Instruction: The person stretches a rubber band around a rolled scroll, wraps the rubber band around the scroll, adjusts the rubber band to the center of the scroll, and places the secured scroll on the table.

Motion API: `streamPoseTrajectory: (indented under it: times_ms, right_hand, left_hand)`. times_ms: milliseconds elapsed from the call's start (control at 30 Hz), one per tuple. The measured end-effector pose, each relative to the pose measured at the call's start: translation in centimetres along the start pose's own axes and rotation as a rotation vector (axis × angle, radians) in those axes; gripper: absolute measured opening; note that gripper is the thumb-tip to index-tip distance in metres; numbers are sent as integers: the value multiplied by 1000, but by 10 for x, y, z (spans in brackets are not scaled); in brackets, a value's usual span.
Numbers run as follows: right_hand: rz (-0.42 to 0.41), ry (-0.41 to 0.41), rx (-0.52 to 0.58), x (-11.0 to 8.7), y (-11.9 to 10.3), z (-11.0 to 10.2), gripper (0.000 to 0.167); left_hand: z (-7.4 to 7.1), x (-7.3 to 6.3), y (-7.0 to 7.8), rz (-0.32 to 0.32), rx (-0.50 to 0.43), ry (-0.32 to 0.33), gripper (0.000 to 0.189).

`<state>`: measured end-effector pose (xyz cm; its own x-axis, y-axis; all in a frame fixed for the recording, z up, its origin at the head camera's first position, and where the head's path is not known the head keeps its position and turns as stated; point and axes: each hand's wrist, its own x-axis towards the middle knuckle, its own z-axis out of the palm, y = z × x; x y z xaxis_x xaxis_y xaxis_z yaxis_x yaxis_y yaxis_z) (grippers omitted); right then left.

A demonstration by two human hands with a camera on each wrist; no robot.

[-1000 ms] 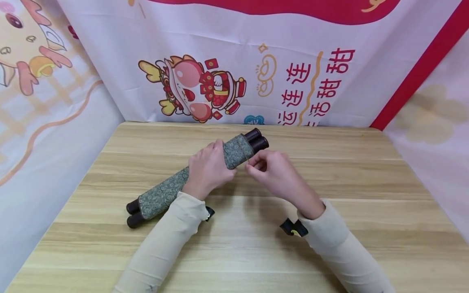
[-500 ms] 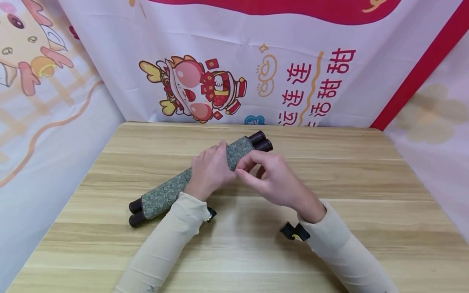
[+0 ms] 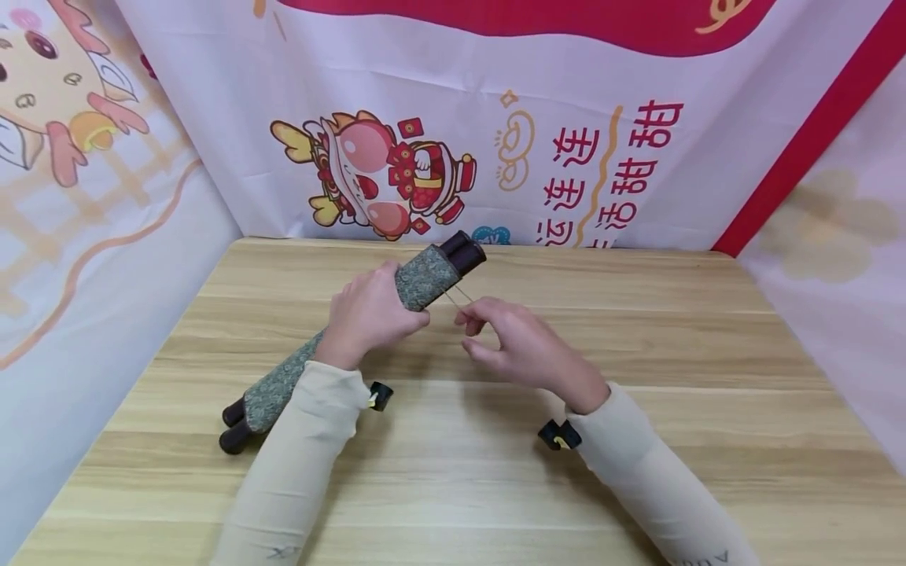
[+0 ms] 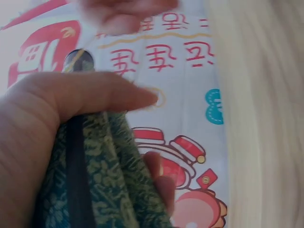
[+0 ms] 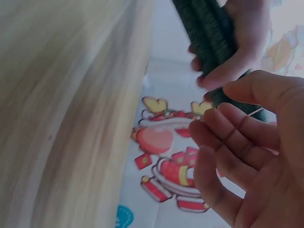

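Note:
A scroll (image 3: 428,277) in green patterned cloth, rolled in from both sides, has pairs of dark roller ends (image 3: 469,256). My left hand (image 3: 368,310) grips it near the upper end, thumb on the near side. The left wrist view shows the two rolls side by side under that thumb. A thin cord (image 3: 464,294) runs in two strands from the scroll's upper end to my right hand (image 3: 522,346). The right fingers are bent and hook the cord, with the thumb held apart. In the right wrist view the cord crosses near the index finger.
The scroll is over a wood-grain table (image 3: 453,472), whose back edge lies behind its upper end. A white printed cloth (image 3: 602,63) with cartoon figures and red characters hangs behind the table.
The scroll and my left hand have shifted left, and the scroll is more steeply angled. My right hand has drawn away from the scroll, stretching the cord between them.

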<state>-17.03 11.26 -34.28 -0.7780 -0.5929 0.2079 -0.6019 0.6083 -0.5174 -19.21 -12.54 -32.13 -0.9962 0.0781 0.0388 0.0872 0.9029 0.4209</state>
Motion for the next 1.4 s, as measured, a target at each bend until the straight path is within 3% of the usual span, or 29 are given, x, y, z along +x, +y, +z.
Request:
streamPoseTrajectory:
  times_ms: [167, 367, 533, 633, 767, 900, 1000, 1233, 1400]
  right_hand:
    - [21, -43, -113, 2, 8, 6, 39]
    - [-97, -46, -330, -1, 1, 22, 46]
    - [-132, -84, -397, -6, -14, 29, 49]
    - [-115, -104, -430, -9, -26, 27, 35]
    - [-136, -45, -530, -16, -41, 23, 20]
    - [-271, 99, -650, -28, -54, 22, 22]
    - [-359, 163, -708, -35, -63, 21, 27]
    - [-391, 138, -718, -43, -76, 18, 29]
    - [-401, 130, -717, -43, -77, 18, 29]
  left_hand:
    - [-7, -1, 0, 25, -42, -64, 96]
    - [-7, -5, 6, 49, -86, -86, 116]
    - [-2, -5, 7, 29, -91, -58, 104]
    - [3, -2, 5, 19, -78, -46, 99]
    - [10, 2, 0, 6, -57, -44, 102]
    - [17, 5, 0, 1, -47, -49, 104]
    - [23, 4, 5, 8, -37, -43, 104]
    - [36, -2, 19, 36, 30, 22, 105]
    - [44, -4, 21, 57, 37, 8, 113]
